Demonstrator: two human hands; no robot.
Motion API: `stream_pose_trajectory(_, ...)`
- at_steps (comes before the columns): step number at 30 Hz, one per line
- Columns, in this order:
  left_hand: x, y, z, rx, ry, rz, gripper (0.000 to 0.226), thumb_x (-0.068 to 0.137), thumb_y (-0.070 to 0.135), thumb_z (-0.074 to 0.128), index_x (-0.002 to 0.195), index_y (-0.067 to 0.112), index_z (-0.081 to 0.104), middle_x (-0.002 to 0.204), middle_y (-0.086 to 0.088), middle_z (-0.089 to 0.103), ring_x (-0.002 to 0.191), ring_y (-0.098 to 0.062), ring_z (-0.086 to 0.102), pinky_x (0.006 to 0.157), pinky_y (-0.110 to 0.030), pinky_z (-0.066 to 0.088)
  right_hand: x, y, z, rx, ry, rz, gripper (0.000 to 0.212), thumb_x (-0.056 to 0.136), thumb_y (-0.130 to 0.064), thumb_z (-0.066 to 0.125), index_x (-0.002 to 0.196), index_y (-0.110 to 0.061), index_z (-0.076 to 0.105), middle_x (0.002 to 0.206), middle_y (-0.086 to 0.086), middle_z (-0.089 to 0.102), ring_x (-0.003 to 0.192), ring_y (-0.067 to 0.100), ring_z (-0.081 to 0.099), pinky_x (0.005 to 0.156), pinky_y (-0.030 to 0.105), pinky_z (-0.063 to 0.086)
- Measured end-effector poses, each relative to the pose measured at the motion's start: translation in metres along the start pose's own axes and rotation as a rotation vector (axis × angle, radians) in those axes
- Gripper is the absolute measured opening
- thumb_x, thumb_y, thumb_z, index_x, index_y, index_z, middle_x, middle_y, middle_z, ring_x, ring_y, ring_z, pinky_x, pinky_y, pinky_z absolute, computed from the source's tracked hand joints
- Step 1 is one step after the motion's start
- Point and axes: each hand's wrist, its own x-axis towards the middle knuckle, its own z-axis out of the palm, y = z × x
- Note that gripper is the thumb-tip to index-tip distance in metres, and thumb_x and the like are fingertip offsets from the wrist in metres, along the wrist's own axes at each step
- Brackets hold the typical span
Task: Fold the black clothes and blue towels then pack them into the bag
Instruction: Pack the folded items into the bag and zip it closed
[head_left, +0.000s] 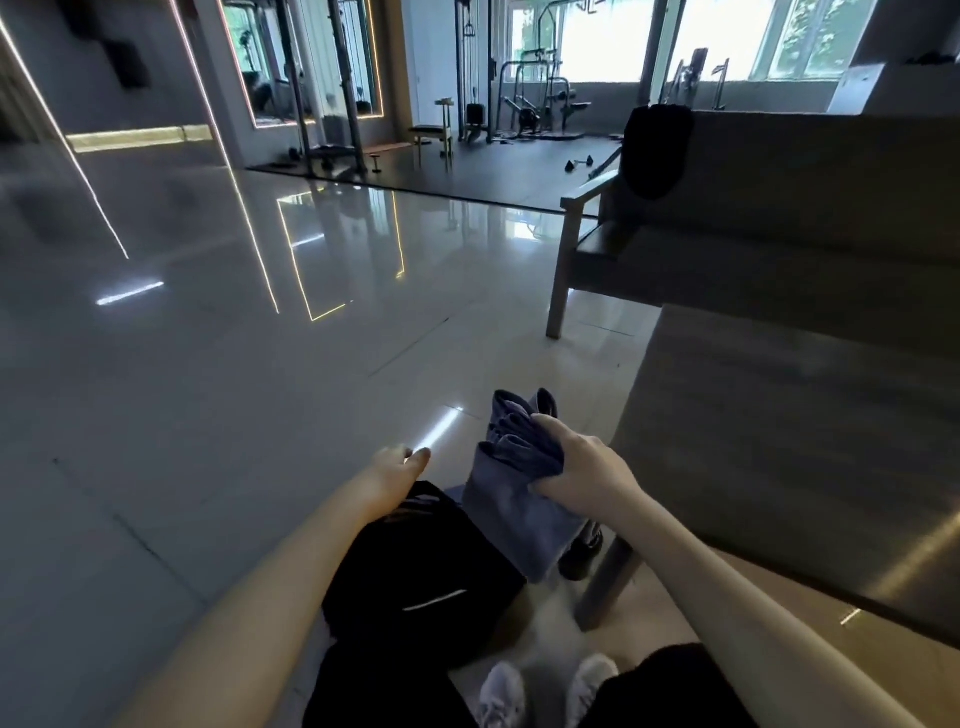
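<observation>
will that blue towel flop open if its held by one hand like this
Probably floppy: the blue towel sags below the right hand, folds bunched at the grip. Likely light, since one hand carries it.

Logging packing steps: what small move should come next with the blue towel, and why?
Probably lower the blue towel into the black bag: the right hand grips it bundled just above the bag, and the left hand, open, hovers at the bag's far edge.
</observation>
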Motion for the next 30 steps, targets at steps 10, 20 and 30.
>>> stream_pose_trajectory(10, 0.079, -0.127, 0.034, 0.127, -0.051, -0.107, 0.041, 0.097, 0.045, 0.04, 0.12, 0.016, 0.058, 0.122, -0.007, 0.053, 0.105, -0.022, 0.055, 0.093, -0.038, 0.046, 0.081, 0.021, 0.12, -0.086, -0.192, 0.023, 0.082, 0.079, -0.033, 0.061, 0.149, -0.033, 0.019, 0.126, 0.002, 0.056, 0.113, 0.025, 0.052, 0.08, 0.033, 0.045)
stream_pose_trajectory(20, 0.169, -0.209, 0.108, 0.523, -0.078, -0.072, 0.042, 0.097, 0.037, 0.042, 0.136, 0.022, 0.046, 0.145, -0.002, 0.033, 0.132, -0.021, 0.035, 0.102, -0.039, 0.037, 0.155, 0.063, 0.24, -0.297, -0.325, -0.092, 0.065, 0.08, -0.033, 0.057, 0.137, -0.016, 0.03, 0.119, 0.002, 0.056, 0.112, 0.026, 0.048, 0.084, 0.033, 0.037)
stream_pose_trajectory(30, 0.24, -0.256, 0.137, 0.728, 0.135, -0.011, 0.063, 0.089, 0.023, 0.052, 0.147, 0.022, 0.025, 0.145, 0.002, 0.035, 0.134, -0.021, 0.03, 0.108, -0.037, 0.026, 0.193, 0.097, 0.311, -0.386, -0.357, -0.363, 0.073, 0.075, -0.038, 0.051, 0.142, -0.017, 0.031, 0.133, -0.002, 0.05, 0.122, 0.023, 0.043, 0.1, 0.035, 0.034)
